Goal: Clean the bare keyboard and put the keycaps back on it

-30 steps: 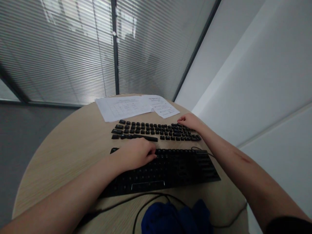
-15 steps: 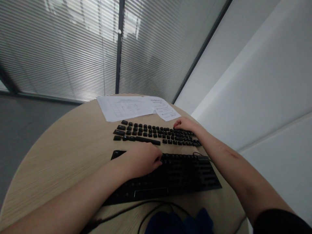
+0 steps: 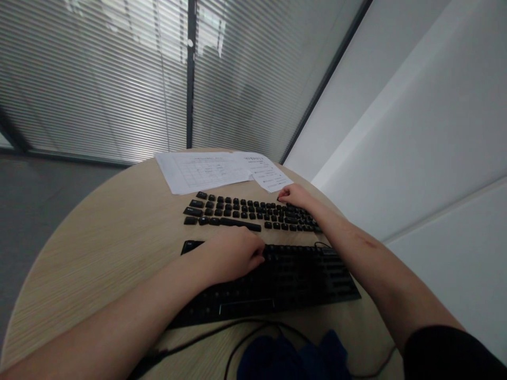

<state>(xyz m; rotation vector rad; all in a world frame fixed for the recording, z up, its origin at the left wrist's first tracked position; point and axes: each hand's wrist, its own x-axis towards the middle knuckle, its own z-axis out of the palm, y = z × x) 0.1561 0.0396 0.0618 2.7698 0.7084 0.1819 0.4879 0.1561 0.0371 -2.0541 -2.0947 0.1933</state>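
Observation:
Rows of loose black keycaps (image 3: 227,207) lie on the table beyond a black keyboard (image 3: 325,279). Among them is a long space bar (image 3: 240,224). My right hand (image 3: 296,195) is at the far edge of the rows, thumb and fingertips pinched on a small dark keycap. My left hand (image 3: 235,253) rests over the upper middle of the keyboard with its fingers curled. Its fingertips are partly hidden, and I cannot make out what they hold. The left part of the keyboard is covered by this hand and forearm.
Printed paper sheets (image 3: 206,171) lie at the back of the round wooden table (image 3: 99,237). A black cable (image 3: 222,330) loops along the near side, by a dark blue cloth (image 3: 293,359). A white wall (image 3: 443,158) stands close on the right, blinds behind glass ahead.
My right hand has moved slightly away from me, off the keycap rows to their far edge, and a small keycap now shows at its fingertips. My left hand stays over the keyboard.

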